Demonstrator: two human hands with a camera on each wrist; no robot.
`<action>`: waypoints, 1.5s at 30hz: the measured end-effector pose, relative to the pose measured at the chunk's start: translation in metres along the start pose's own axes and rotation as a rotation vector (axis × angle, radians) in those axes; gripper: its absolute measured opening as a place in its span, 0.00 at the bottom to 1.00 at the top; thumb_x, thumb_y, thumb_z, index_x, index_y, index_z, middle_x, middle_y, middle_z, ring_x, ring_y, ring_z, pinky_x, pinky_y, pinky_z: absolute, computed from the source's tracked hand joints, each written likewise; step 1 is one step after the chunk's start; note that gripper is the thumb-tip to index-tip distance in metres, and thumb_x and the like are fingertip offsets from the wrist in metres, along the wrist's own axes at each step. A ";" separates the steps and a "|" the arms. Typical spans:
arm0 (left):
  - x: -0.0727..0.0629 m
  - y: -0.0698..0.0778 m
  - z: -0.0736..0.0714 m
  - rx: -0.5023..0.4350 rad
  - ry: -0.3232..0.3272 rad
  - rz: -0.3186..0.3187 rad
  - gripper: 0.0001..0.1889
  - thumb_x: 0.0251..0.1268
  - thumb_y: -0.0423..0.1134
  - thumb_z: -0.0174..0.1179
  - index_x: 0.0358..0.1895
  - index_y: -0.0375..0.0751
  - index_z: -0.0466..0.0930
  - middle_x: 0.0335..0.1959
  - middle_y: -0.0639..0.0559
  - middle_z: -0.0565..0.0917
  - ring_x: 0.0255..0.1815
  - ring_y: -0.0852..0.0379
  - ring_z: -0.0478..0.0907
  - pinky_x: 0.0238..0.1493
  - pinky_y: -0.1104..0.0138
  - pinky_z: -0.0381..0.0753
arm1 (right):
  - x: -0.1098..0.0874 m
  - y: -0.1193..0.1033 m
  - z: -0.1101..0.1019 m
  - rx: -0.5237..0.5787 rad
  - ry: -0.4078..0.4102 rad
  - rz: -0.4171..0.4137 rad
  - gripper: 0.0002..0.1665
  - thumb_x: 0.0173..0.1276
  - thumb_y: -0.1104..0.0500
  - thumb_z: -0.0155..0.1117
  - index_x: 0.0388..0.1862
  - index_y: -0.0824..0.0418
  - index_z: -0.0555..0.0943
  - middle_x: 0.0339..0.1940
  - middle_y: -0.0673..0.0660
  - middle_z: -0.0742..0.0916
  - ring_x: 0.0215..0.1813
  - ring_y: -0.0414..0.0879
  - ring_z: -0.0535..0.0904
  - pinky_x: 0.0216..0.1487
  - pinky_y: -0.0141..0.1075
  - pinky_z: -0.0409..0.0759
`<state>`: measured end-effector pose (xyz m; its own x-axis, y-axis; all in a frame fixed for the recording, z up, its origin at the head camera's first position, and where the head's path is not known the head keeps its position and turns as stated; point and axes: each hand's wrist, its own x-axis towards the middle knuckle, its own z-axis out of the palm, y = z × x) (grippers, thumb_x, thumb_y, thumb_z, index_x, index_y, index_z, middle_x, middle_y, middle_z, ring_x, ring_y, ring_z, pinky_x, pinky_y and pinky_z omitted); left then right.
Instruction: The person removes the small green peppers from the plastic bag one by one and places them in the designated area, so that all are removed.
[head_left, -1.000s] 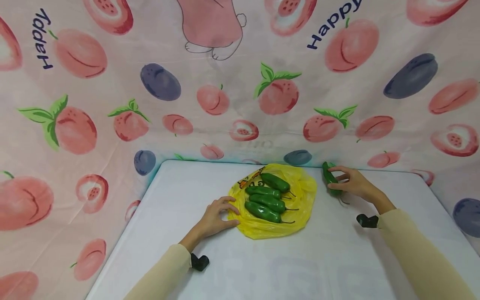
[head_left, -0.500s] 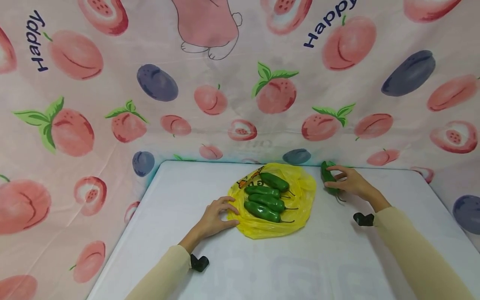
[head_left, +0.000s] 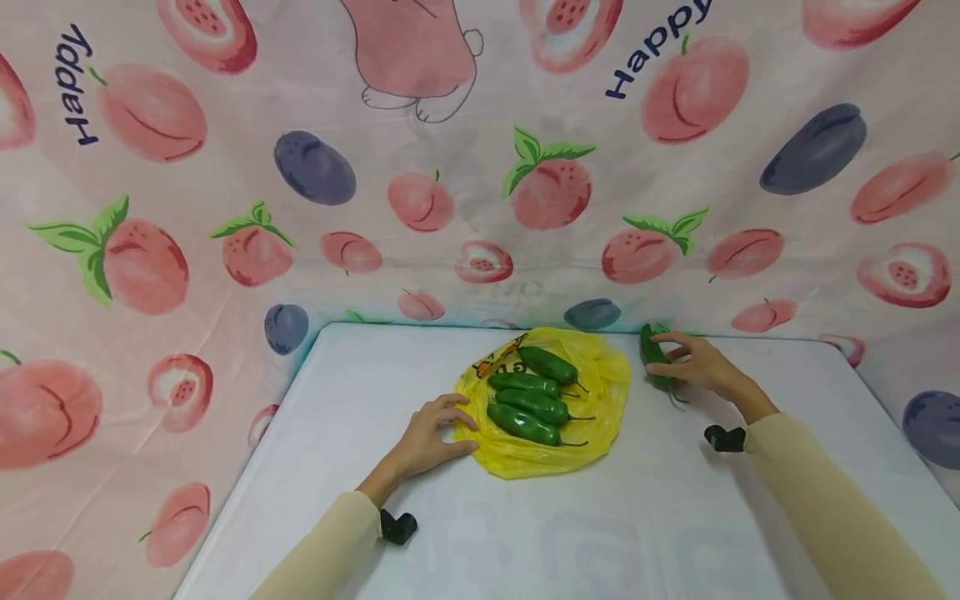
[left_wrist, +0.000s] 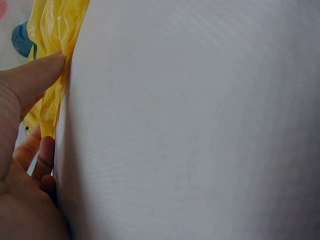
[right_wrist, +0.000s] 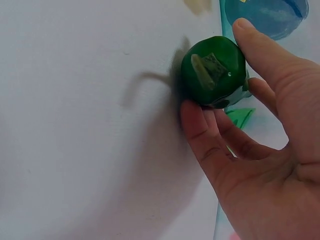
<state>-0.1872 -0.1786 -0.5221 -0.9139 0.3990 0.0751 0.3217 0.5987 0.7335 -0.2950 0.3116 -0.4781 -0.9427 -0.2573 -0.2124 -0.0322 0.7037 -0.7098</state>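
Observation:
Several dark green peppers (head_left: 523, 424) lie side by side on a yellow plastic bag (head_left: 517, 462), their stems pointing right. At the bag's left edge, my left hand (head_left: 429, 437) holds the plastic, thumb and fingers spread apart with crumpled film (left_wrist: 56, 30) between them in the left wrist view. My right hand (head_left: 708, 367) grips one more green pepper (head_left: 652, 348) to the right of the bag, near the table's back edge. The right wrist view shows that pepper's stem end (right_wrist: 215, 70) toward the camera, between thumb and fingers; its far end is hidden there.
Behind the white table (head_left: 585, 533) hangs a pink curtain (head_left: 465, 150) printed with peaches, plums and a rabbit. A black device is worn at the left wrist (head_left: 398, 527) and another at the right wrist (head_left: 725, 438).
The right hand and its pepper have shifted very slightly left. The left hand, the bag and the peppers on it stay in place; the view has moved a little.

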 end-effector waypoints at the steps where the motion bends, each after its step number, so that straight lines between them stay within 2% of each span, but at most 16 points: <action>1: 0.000 0.000 0.000 0.000 0.000 0.000 0.10 0.61 0.47 0.75 0.44 0.60 0.88 0.70 0.52 0.75 0.72 0.42 0.66 0.70 0.36 0.55 | 0.000 0.000 0.000 -0.003 0.001 0.001 0.48 0.68 0.41 0.72 0.77 0.61 0.66 0.65 0.79 0.75 0.60 0.70 0.77 0.56 0.58 0.81; 7: 0.001 0.002 -0.001 -0.006 0.007 0.005 0.10 0.61 0.46 0.75 0.44 0.59 0.88 0.69 0.51 0.75 0.71 0.40 0.67 0.69 0.35 0.54 | -0.001 -0.002 -0.002 -0.030 -0.003 -0.003 0.47 0.69 0.40 0.71 0.77 0.62 0.66 0.65 0.80 0.76 0.61 0.71 0.76 0.58 0.61 0.79; 10: 0.000 0.002 -0.001 -0.010 0.006 -0.001 0.09 0.61 0.47 0.75 0.44 0.59 0.88 0.69 0.51 0.75 0.71 0.40 0.67 0.70 0.34 0.54 | -0.002 -0.004 -0.003 -0.041 -0.016 -0.006 0.47 0.69 0.41 0.71 0.76 0.63 0.66 0.64 0.80 0.76 0.59 0.69 0.78 0.56 0.59 0.81; 16: -0.002 0.001 0.002 -0.009 0.019 0.008 0.09 0.61 0.46 0.75 0.44 0.59 0.88 0.69 0.51 0.75 0.71 0.40 0.67 0.69 0.34 0.54 | -0.003 -0.009 -0.007 -0.013 -0.069 -0.011 0.45 0.69 0.44 0.72 0.75 0.66 0.66 0.63 0.80 0.76 0.48 0.57 0.84 0.49 0.49 0.86; 20: -0.002 0.001 0.002 -0.008 0.018 0.007 0.09 0.61 0.46 0.75 0.44 0.58 0.88 0.69 0.51 0.75 0.71 0.40 0.67 0.70 0.34 0.54 | -0.004 -0.013 -0.009 -0.017 -0.092 -0.016 0.45 0.70 0.45 0.72 0.75 0.67 0.66 0.62 0.81 0.76 0.48 0.57 0.84 0.47 0.46 0.86; 29: -0.002 0.002 0.001 -0.003 0.009 0.002 0.10 0.61 0.45 0.75 0.45 0.57 0.88 0.69 0.50 0.75 0.71 0.40 0.67 0.70 0.35 0.54 | -0.012 -0.022 -0.018 -0.099 -0.129 -0.015 0.46 0.72 0.43 0.69 0.77 0.65 0.63 0.61 0.79 0.77 0.41 0.52 0.85 0.47 0.49 0.86; 32: -0.002 0.002 0.001 -0.002 0.009 0.008 0.10 0.61 0.45 0.75 0.45 0.56 0.88 0.69 0.50 0.75 0.71 0.40 0.67 0.70 0.35 0.54 | -0.013 -0.023 -0.020 -0.146 -0.132 -0.030 0.45 0.73 0.44 0.68 0.78 0.65 0.62 0.63 0.79 0.76 0.43 0.55 0.85 0.47 0.51 0.85; 39: -0.002 0.002 0.000 -0.003 0.012 0.007 0.10 0.61 0.45 0.75 0.44 0.57 0.88 0.69 0.51 0.75 0.71 0.41 0.67 0.69 0.35 0.55 | -0.020 -0.037 -0.023 -0.227 -0.089 -0.089 0.46 0.72 0.41 0.67 0.78 0.63 0.62 0.65 0.79 0.75 0.57 0.70 0.79 0.52 0.60 0.82; 45: -0.002 0.001 0.002 -0.009 0.016 0.006 0.10 0.61 0.46 0.75 0.44 0.58 0.88 0.69 0.50 0.75 0.71 0.41 0.67 0.69 0.34 0.54 | -0.026 -0.049 -0.023 -0.221 -0.058 -0.131 0.46 0.71 0.41 0.68 0.78 0.61 0.63 0.66 0.78 0.75 0.57 0.70 0.80 0.50 0.58 0.84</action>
<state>-0.1842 -0.1776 -0.5227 -0.9158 0.3916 0.0898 0.3249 0.5904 0.7388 -0.2765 0.2990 -0.4228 -0.9051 -0.3890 -0.1715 -0.2306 0.7880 -0.5708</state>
